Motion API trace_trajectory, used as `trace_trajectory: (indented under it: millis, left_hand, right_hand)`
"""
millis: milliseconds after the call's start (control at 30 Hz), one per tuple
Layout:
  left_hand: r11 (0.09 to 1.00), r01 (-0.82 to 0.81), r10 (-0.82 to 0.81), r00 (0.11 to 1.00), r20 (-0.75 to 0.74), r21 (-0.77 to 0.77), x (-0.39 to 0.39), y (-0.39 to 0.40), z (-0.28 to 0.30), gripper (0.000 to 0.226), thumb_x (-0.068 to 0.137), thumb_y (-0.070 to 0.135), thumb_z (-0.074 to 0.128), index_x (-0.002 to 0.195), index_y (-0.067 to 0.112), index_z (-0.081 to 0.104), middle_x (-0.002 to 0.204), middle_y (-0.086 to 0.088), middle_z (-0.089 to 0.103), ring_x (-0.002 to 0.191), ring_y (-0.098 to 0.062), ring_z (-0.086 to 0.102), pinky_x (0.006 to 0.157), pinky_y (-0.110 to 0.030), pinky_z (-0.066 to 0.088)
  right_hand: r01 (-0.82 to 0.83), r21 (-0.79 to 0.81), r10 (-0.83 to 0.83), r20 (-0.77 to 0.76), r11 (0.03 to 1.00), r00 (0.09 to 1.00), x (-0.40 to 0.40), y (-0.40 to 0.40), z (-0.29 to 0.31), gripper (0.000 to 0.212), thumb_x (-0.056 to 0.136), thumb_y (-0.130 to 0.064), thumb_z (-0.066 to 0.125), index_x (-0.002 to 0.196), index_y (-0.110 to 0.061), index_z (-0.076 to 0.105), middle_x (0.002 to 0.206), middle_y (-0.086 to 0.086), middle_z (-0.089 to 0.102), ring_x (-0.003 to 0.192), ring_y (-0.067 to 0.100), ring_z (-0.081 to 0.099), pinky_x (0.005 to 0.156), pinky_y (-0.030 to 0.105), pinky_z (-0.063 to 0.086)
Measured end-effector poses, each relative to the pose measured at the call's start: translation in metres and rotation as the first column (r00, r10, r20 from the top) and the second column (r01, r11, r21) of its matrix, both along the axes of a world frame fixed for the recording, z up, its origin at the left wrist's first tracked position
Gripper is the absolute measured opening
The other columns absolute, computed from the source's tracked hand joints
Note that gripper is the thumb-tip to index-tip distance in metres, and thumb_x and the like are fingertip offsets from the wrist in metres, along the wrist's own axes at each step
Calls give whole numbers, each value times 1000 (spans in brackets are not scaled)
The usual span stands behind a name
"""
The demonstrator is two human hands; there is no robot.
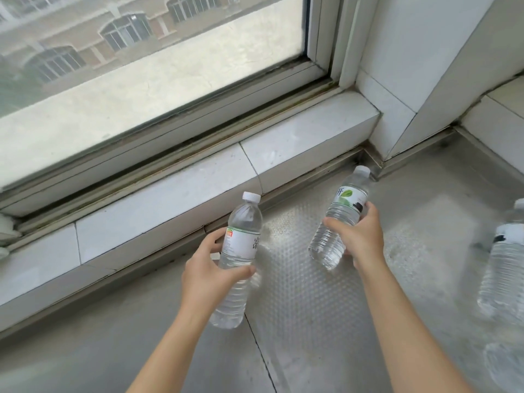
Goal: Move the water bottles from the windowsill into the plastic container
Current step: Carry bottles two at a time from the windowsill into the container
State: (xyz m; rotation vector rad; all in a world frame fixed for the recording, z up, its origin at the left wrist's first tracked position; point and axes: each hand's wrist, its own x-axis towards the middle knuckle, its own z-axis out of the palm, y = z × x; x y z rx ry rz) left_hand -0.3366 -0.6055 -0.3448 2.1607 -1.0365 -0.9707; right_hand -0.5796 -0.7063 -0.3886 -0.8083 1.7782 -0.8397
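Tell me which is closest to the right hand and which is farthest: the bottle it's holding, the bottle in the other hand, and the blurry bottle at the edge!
1. Leaf-label bottle: gripped in the right hand itself.
2. Bottle in the left hand: to its left.
3. Blurry bottle: at the picture's right edge, a little farther off.

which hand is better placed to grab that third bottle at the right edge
Neither is free: left hand and right hand each grip a clear plastic water bottle. Once emptied, the right is probably better placed; the third clear bottle stands on its side.
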Motion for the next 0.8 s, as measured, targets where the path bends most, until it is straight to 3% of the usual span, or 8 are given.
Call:
trace_trajectory:
  millis: [100,200,300,433,633,800]
  left_hand:
    - [997,-57,53,994,-91,-48,-3,2,5,75,53,19,95,112,50,60,108,13,68,80,-9,70,80,-35,57]
    - [993,-87,75,986,-146,-74,-2,6,11,76,54,16,95,113,48,60,109,9,68,81,-11,70,76,-32,56]
    - [988,-118,99,979,-181,-99,1,16,24,76,52,18,96,109,53,59,109,9,69,84,-11,70,76,-31,55]
    - [973,-178,143,965,-221,-146,10,42,51,77,47,21,95,107,54,61,110,7,70,89,-12,71,76,-27,53]
    - [923,-314,252,931,-266,-224,36,106,94,84,40,29,94,115,49,62,110,7,72,94,-16,72,77,-28,53]
    - [842,-442,363,888,-282,-310,64,180,123,96,30,43,90,122,45,61,111,7,72,93,-12,72,75,-25,51]
  right_hand:
    - [51,13,-52,95,999,994,-2,0,6,87,60,-10,85,132,-27,38,103,-4,62,83,16,66,77,45,58]
    - [43,-2,-42,172,999,984,-5,9,17,82,64,2,81,132,-21,41,105,1,64,81,12,66,65,35,57]
    - [-7,-41,16,213,999,977,-2,27,34,82,66,5,79,135,-21,41,99,-5,60,79,7,63,59,27,51]
    - [-94,-136,125,249,986,960,17,56,65,86,64,4,80,135,-27,43,113,-5,57,80,1,65,59,21,50]
    - [-256,-280,334,280,925,900,57,116,119,89,60,1,84,132,-35,46,118,-7,61,94,20,68,76,39,57]
    - [-390,-372,497,259,843,828,97,173,153,86,58,-1,86,119,-49,51,112,-13,63,93,10,69,72,29,56]
